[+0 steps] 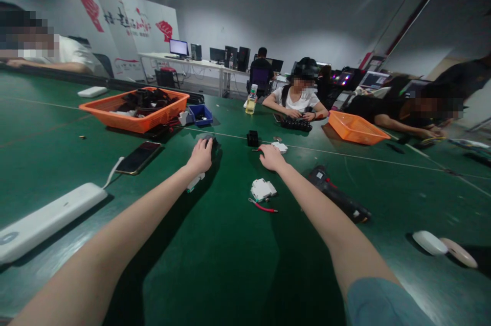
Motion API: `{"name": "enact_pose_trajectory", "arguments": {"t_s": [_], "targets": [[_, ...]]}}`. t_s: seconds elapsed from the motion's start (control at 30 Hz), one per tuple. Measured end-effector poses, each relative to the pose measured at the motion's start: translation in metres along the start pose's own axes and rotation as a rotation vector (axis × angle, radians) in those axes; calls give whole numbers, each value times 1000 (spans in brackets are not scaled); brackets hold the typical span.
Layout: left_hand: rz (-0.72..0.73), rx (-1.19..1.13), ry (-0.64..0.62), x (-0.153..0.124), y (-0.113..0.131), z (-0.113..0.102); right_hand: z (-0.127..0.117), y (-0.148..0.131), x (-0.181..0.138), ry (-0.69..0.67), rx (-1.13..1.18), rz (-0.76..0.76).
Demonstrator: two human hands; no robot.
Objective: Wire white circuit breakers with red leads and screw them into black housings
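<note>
Both my arms reach far out over a green table (pixel 230 244). My left hand (pixel 200 156) lies curled over a dark object (pixel 210 140), fingers closed on it. A small white-and-green part (pixel 195 182) lies under that wrist. My right hand (pixel 270 157) rests on the table with its fingers bent down beside a small white part (pixel 280 147) and a red-tipped tool (pixel 256 149); what the fingers hold is hidden. A white breaker-like block (pixel 263 189) and a red wire (pixel 264 207) lie between my forearms. A small black cube (pixel 252 138) stands just beyond.
An orange basket (pixel 130 119) of dark parts and a blue bin (pixel 202 114) stand at back left, a phone (pixel 138 157) and a white power bank (pixel 42 221) near left. A black tool (pixel 339 195) lies right. Another orange basket (pixel 356 129), a bottle (pixel 251 99) and seated people are across.
</note>
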State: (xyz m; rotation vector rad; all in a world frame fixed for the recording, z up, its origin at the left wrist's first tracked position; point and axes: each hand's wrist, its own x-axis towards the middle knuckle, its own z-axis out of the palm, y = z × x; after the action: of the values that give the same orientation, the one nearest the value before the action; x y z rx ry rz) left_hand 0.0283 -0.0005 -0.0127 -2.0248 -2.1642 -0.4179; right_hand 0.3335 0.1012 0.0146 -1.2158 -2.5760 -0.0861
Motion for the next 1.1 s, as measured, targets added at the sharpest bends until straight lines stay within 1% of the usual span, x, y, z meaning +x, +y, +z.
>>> {"name": "enact_pose_trajectory", "arguments": {"t_s": [0.1, 0.17, 0.23, 0.33, 0.43, 0.63, 0.73, 0.83, 0.9, 0.97, 1.03, 1.1], "targets": [[-2, 13, -5, 1, 0, 2, 10, 4, 4, -13, 28, 20], [-6, 16, -3, 2, 1, 3, 11, 4, 2, -8, 37, 46], [-18, 13, 4, 1, 2, 2, 8, 3, -4, -7, 38, 68], [-43, 10, 25, -3, 5, -4, -3, -1, -19, -35, 52, 69], [-57, 11, 51, -8, 9, -11, -16, -5, -47, -72, 94, 59], [-71, 9, 49, -12, 15, -18, -37, -10, -124, -87, 220, 110], [-74, 10, 55, -13, 17, -20, -39, -12, -154, -19, 383, 189], [-57, -4, 67, -13, 19, -22, -40, -17, -169, 79, 601, 206], [-46, -11, 80, -14, 21, -23, -43, -21, -173, 127, 657, 152], [-45, -12, 96, -13, 22, -22, -49, -27, -176, 158, 624, 41], [-47, -9, 104, -13, 22, -21, -56, -33, -179, 143, 521, -136], [-51, -14, 86, -11, 22, -20, -61, -38, -181, 81, 421, -321]]}}
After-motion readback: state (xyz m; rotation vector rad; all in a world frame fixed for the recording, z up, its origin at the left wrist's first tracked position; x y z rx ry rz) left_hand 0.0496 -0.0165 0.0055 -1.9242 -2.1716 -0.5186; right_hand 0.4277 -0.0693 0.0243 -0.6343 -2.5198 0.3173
